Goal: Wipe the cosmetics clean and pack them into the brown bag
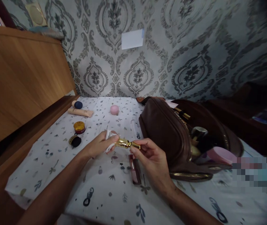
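Note:
A small gold cosmetic tube is held level above the patterned white sheet. My right hand pinches its right end between thumb and fingers. My left hand is closed on a white tissue pressed against the tube's left end. A dark pink lipstick case lies on the sheet just below the tube. An open brown leather pouch sits to the right of my right hand, with brushes, a pink item and other cosmetics inside.
On the sheet at the left lie a gold-lidded jar, a black round compact, a beige tube, a dark blue sponge and a pink ball. A wooden board rises at left. Patterned wallpaper is behind.

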Available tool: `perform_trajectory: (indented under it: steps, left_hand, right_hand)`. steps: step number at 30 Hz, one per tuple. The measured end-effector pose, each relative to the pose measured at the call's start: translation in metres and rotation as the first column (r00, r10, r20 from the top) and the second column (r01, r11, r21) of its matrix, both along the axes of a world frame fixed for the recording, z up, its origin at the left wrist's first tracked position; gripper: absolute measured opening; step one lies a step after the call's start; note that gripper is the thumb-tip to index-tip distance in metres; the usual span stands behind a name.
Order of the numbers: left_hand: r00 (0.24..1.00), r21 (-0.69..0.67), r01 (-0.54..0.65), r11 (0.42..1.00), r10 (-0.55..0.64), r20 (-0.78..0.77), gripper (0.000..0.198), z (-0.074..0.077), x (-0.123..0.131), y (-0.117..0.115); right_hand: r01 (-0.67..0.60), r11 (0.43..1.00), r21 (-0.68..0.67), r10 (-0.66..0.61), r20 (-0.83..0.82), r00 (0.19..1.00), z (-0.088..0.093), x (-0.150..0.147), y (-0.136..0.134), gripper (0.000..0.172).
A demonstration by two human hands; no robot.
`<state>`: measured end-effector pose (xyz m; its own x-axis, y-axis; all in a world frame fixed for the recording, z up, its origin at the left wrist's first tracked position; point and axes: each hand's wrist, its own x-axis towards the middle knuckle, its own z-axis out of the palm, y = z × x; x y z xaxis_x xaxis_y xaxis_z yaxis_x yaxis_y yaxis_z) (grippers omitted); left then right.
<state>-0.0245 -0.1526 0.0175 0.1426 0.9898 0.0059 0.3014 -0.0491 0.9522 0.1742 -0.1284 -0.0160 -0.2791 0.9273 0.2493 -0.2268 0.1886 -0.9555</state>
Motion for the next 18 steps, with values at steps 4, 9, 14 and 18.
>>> perform_trajectory:
  steps: [4, 9, 14, 18]
  left_hand:
    - [0.987, -0.149, -0.043, 0.988, 0.065, 0.145, 0.055, -0.009, 0.004, 0.002]
    - [0.923, -0.342, 0.022, 0.940, 0.112, 0.368, 0.056, -0.019, 0.020, 0.003]
    - [0.865, -0.375, 0.132, 0.918, 0.078, 0.496, 0.057, -0.021, 0.038, -0.001]
    - [0.879, -0.371, 0.009, 0.929, 0.169, 0.445, 0.053, -0.020, 0.041, -0.003]
  right_hand:
    - [0.010, 0.999, 0.037, -0.010, -0.014, 1.000, 0.000, 0.001, 0.001, 0.017]
    - [-0.032, 0.999, -0.039, 0.030, -0.058, 0.998, 0.002, 0.001, 0.002, 0.030]
    - [-0.210, 0.968, -0.137, 0.211, -0.005, 0.977, 0.002, 0.001, 0.002, 0.032]
    - [-0.198, 0.977, -0.082, 0.199, 0.003, 0.980, 0.001, 0.001, 0.004, 0.032]
